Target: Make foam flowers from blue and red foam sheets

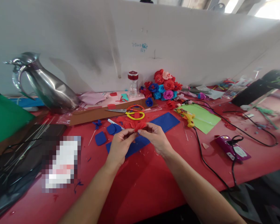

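Note:
Between my two hands is a red paper petal (140, 126), pinched at its edges above the red table. My left hand (121, 144) closes its thumb and fingertips on the near left side of it. My right hand (156, 140) grips the right side between thumb and forefinger. Under the hands lies a long strip of blue paper (164, 123). Rounded blue paper petals (100, 138) and a white pen (114, 123) are left of my hands. Scissors (135, 115) with orange and yellow handles lie just beyond, among loose red petals.
A steel jug (49, 84) stands back left; a glass jar (133, 85) and a bunch of paper roses (165, 85) are against the wall. Right are a yellow glue gun (189, 119), its black cord, a purple device (232, 149) and a black bottle (254, 88).

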The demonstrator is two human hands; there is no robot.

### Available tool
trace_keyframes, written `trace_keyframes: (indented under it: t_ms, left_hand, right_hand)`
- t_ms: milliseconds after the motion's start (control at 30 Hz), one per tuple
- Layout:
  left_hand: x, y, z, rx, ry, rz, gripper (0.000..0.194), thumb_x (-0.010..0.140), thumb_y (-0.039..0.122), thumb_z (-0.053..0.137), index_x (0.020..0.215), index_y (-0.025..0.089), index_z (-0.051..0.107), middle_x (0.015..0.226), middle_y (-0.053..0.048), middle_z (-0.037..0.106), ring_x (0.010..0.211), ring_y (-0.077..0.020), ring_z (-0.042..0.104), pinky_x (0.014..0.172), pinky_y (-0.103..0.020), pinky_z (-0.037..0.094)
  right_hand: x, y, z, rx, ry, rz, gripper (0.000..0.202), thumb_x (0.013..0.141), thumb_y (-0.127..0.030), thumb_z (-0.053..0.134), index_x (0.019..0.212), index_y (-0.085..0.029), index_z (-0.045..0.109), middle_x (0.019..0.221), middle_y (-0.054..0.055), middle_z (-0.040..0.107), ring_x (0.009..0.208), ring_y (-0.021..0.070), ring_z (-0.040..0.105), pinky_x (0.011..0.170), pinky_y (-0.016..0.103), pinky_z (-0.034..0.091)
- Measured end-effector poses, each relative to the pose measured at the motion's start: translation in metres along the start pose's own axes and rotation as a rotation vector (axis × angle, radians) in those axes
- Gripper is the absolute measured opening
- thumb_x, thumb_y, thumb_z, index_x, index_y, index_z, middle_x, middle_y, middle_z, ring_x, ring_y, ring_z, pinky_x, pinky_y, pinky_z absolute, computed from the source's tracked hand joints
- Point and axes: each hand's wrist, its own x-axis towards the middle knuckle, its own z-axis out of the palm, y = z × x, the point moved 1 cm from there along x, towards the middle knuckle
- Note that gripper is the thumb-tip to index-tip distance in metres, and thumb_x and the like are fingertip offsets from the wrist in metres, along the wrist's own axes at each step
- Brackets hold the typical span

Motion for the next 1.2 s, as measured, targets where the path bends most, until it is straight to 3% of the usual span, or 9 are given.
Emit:
trace_keyframes:
  t_ms: [433,733,1067,1200]
  left_hand:
    - [-0.001,-0.001,0.000,0.057,0.047,0.047,0.016,0.064,0.032,0.070,0.072,0.017,0.071,0.067,0.000,0.064,0.059,-0.0112,0.050,0.061,-0.025,0.041]
    - [0.000,0.000,-0.001,0.064,0.059,0.042,0.014,0.065,0.030,0.068,0.072,0.017,0.070,0.070,0.000,0.065,0.060,-0.0108,0.048,0.060,-0.024,0.040]
    - [0.000,-0.003,-0.002,0.124,0.034,0.068,0.016,0.068,0.033,0.067,0.070,0.017,0.068,0.063,0.002,0.059,0.059,-0.0107,0.047,0.059,-0.023,0.038]
    - [0.000,-0.002,-0.001,0.105,0.052,0.069,0.015,0.067,0.032,0.067,0.068,0.017,0.067,0.064,0.001,0.060,0.060,-0.0110,0.048,0.059,-0.023,0.039]
  right_hand:
    - [-0.001,0.001,0.002,0.037,0.032,0.000,0.013,0.065,-0.022,0.071,0.076,-0.020,0.066,0.075,0.000,0.069,0.069,0.0133,0.062,0.073,0.029,0.049]
    - [-0.003,-0.003,0.002,-0.017,-0.057,-0.014,0.012,0.065,-0.020,0.067,0.077,-0.020,0.064,0.073,-0.001,0.067,0.070,0.0136,0.060,0.072,0.029,0.047]
    - [-0.001,-0.005,0.000,-0.072,0.119,-0.012,0.012,0.069,-0.032,0.062,0.069,-0.019,0.061,0.065,-0.001,0.062,0.061,0.0121,0.055,0.064,0.026,0.044]
    - [-0.002,-0.009,0.000,-0.069,0.127,0.004,0.011,0.068,-0.031,0.060,0.072,-0.020,0.061,0.067,-0.001,0.063,0.062,0.0125,0.056,0.064,0.026,0.044]
